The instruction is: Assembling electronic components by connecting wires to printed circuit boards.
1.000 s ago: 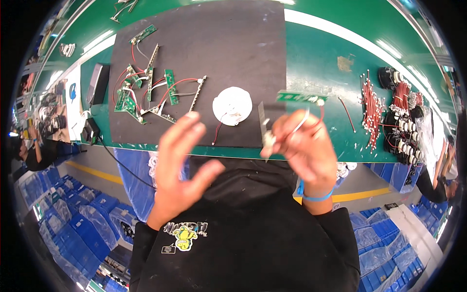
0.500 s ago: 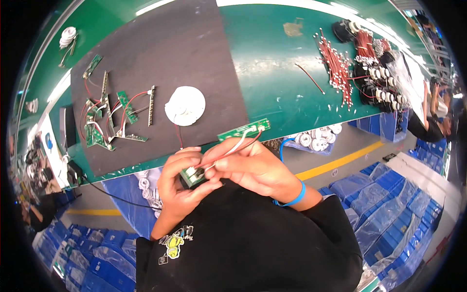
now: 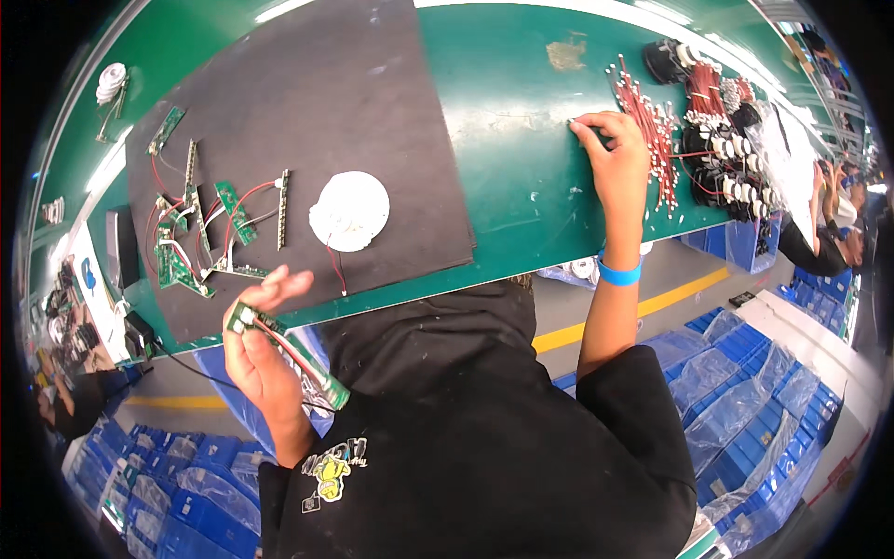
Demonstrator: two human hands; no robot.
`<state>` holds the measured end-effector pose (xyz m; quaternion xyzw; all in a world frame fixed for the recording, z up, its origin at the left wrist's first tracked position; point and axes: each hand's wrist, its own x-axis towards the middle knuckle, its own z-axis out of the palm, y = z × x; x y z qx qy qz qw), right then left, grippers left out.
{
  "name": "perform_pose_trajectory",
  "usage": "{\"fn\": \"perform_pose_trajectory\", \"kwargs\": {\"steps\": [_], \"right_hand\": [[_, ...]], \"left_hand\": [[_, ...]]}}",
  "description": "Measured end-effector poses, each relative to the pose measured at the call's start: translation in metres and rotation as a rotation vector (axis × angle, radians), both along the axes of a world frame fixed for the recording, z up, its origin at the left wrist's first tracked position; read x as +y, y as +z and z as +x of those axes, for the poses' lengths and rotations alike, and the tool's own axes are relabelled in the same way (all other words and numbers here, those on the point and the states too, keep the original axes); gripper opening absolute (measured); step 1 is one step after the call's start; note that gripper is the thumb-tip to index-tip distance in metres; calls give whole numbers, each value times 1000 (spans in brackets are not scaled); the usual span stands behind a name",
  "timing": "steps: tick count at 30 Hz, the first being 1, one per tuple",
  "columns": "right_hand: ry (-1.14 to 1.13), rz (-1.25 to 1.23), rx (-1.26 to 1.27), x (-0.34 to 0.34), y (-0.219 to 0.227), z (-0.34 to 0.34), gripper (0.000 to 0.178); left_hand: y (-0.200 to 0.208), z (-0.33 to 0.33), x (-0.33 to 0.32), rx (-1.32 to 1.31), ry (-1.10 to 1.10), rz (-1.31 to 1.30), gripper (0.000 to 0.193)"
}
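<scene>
My left hand [image 3: 261, 368], over the table's near edge, holds a green circuit board [image 3: 333, 389] with red and white wires, its thumb against the board and some fingers spread. Out to the right, my right hand [image 3: 617, 154] reaches over the green table and pinches a short red wire; only its pale end shows at the fingertips, the rest hidden by the hand. Just beyond that hand lies a pile of red wires [image 3: 643, 121] with white connectors. A white round disc [image 3: 358, 210] with a thin red lead rests on the dark mat.
Several wired circuit boards [image 3: 247, 212] lie on the left of the dark mat [image 3: 372, 93]. Black and white round parts [image 3: 731, 172] and a bundle of red wires [image 3: 705, 88] stand at the far right. Blue crates [image 3: 745, 419] under plastic sit behind on the floor.
My right hand has left the circuit board and moved far right to the lone red wire, closing on it. My left hand has moved left and tilted the board, which now hangs downward.
</scene>
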<state>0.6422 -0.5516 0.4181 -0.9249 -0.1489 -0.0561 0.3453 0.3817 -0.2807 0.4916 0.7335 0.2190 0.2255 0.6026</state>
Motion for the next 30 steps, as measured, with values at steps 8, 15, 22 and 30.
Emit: {"fn": "perform_pose_trajectory", "kwargs": {"steps": [8,15,22,30], "right_hand": [[501,418,285,83,32,-29,16],[508,645,688,127,24,-82,12],[478,615,1007,99,29,-77,11],[419,594,942,113,35,-67,14]], "left_hand": [[-29,27,-33,-194,192,-324,37],[-41,64,-49,-298,296,-474,36],[-56,98,-7,-323,226,-436,41],[-72,122,7,-348,-68,-654,41]]}}
